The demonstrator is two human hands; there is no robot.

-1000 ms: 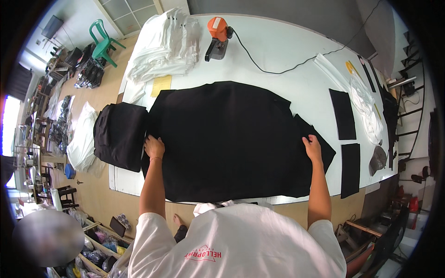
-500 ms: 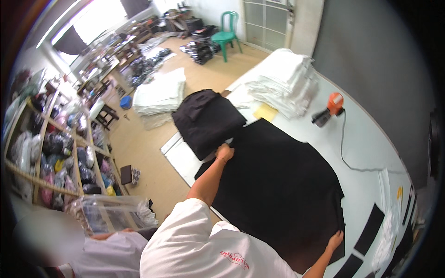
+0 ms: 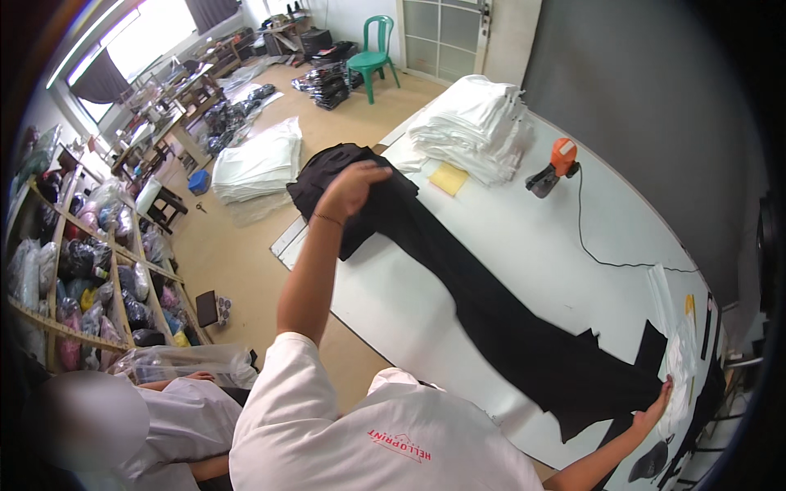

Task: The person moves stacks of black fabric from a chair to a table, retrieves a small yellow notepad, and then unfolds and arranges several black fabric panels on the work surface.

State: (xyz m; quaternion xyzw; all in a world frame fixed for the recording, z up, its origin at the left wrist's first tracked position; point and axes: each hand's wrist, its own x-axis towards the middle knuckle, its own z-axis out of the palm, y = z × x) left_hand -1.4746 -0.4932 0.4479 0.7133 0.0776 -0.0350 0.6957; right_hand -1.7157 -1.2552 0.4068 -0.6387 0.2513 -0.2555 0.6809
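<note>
A large piece of black fabric (image 3: pixel 508 327) stretches in a long, narrowed band across the white table, slanting from far left to near right. My left hand (image 3: pixel 354 188) is closed on its far end, raised over a folded black fabric pile (image 3: pixel 323 176) at the table's left edge. At the near right, my right hand (image 3: pixel 657 405) grips the other end by its corner. Part of the band looks lifted off the tabletop, with its lower edge hanging in folds. Exactly how the left fingers pinch the cloth is partly hidden.
Stacked white fabric (image 3: pixel 471 123), a yellow sheet (image 3: pixel 448 178) and a corded orange-and-black tool (image 3: pixel 557 168) lie on the white table (image 3: pixel 565 237). Black strips and clear plastic (image 3: pixel 679 360) are at its right end. Another person (image 3: pixel 176 425) is at my left, near shelves of bagged goods (image 3: pixel 98 262).
The black fabric lay spread wide; now it is drawn into a narrow band, baring more table. My left hand moved farther and up over the pile; my right hand moved outward to the right.
</note>
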